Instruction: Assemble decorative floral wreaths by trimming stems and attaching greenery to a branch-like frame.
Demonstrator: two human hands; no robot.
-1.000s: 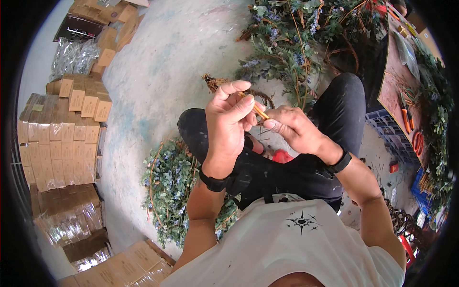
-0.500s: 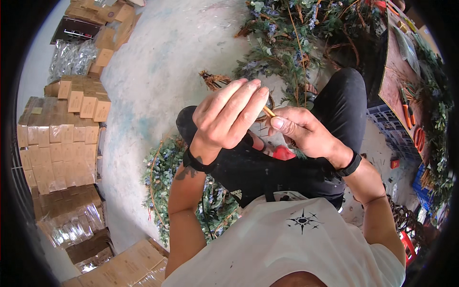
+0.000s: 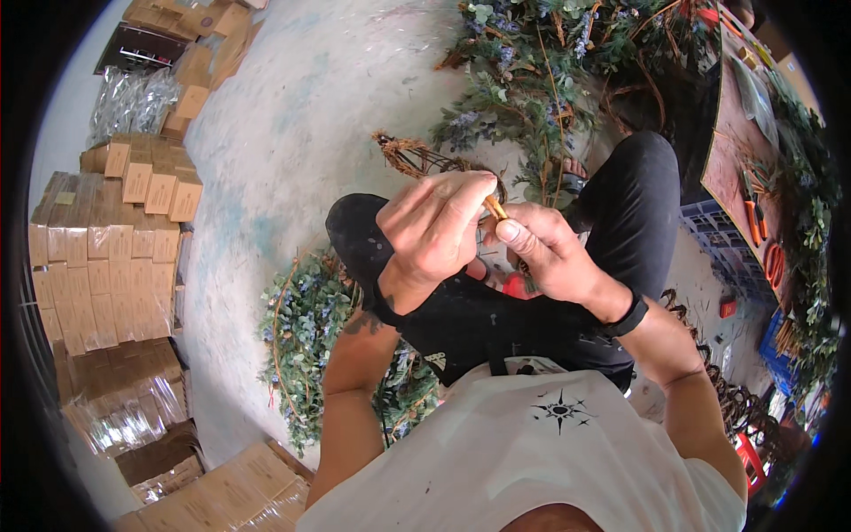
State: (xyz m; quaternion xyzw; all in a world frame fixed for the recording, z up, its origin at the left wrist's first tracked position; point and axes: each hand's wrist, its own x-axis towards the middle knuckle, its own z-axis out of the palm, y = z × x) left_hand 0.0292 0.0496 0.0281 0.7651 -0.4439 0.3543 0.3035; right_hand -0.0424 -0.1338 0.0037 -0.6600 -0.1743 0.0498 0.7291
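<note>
Strip (image 3: pixel 494 208) is up between the two hands, above the person's dark-trousered lap; its near end sits in the right hand (image 3: pixel 557 251), pinched between thumb and fingers. The left hand (image 3: pixel 436 223) is bent over the far end, back upward, fingers drawn close together; thumb hidden, so from here I cannot tell whether it grips or only touches. Floor (image 3: pixel 292 133) pale, scuffed, with bluish stains. On it, just beyond the hands, a bundle of brown twigs (image 3: pixel 403 152); near left, beside the person, a heap of greenery (image 3: pixel 306 346) with small blue flowers; far right, a larger tangle of foliage (image 3: pixel 505 84), blue-flecked too. Left side of the room: brown cartons (image 3: pixel 106 297) in stacks, clear plastic (image 3: pixel 133 102) lying farther off. To the right, a reddish board (image 3: pixel 740 146) with orange-handled pliers (image 3: pixel 755 213) on it, a dark blue crate (image 3: pixel 722 248) under its edge. Strip itself: short, slim, yellow-brown, tilted, its near end toward the right; most of the far part covered by fingers.
</note>
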